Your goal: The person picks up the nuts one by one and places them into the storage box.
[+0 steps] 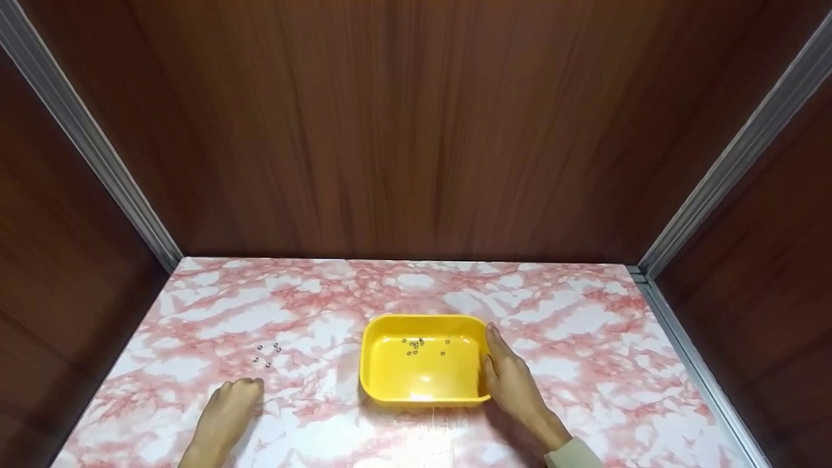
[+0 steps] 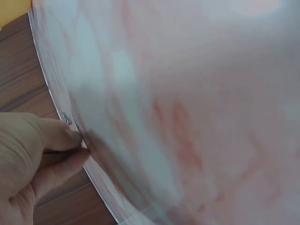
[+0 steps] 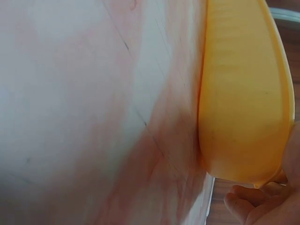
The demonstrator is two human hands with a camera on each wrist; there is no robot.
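**Left hand [image 1: 229, 409] just short of the loose pieces [image 1: 268, 365], right hand [image 1: 517, 387] on the yellow tray [image 1: 403, 380]**

The loose pieces, small and grey, lie in a little scattered group on the table [image 1: 325, 416], near the left hand and just beyond its knuckles. That hand's fingers [image 2: 61, 171] are curled, thumb and finger brought close together at the tips, down by the table surface. Whether anything is caught between those tips cannot be told. In the left wrist view a small grey bit shows just beside them.

The right hand is clamped on the tray's right side wall, thumb at the inner face and the other fingers outside. The tray sits upright on the table, well apart from the left hand. Inside it are more small pieces [image 1: 416, 346], most of them bunched toward the far wall, with two apart from the rest to the right.

A pale sleeve [image 1: 575, 455] covers the right wrist. Wood-grain panels [image 1: 416, 130] stand behind the table.
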